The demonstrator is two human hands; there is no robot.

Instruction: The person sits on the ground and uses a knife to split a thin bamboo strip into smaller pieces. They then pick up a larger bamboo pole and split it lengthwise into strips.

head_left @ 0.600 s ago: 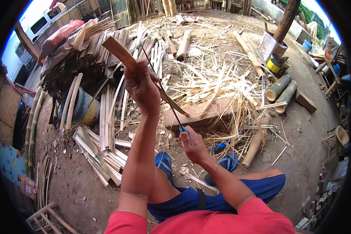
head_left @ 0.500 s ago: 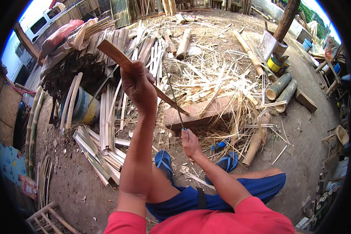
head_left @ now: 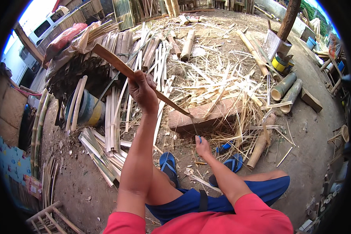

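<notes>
A long, flat bamboo strip slants down from upper left to lower right, with my left hand closed around its middle. Its lower end rests at or just above the brown block on the ground. In front of that block my right hand grips the blue handle of a thin-bladed knife. The narrow blade points up and away, crossing close to the strip's lower end; whether it touches the strip I cannot tell.
Pale shavings are heaped behind and over the block. Split bamboo slats lie at left beside a dark bucket with a yellow patch. Cut bamboo tubes sit at right. My feet, in blue flip-flops, are just below the block.
My right hand has moved slightly right and nearer, pulling the knife blade down toward the strip's lower end. My left hand and the strip have dropped a little. The view has shifted slightly.
</notes>
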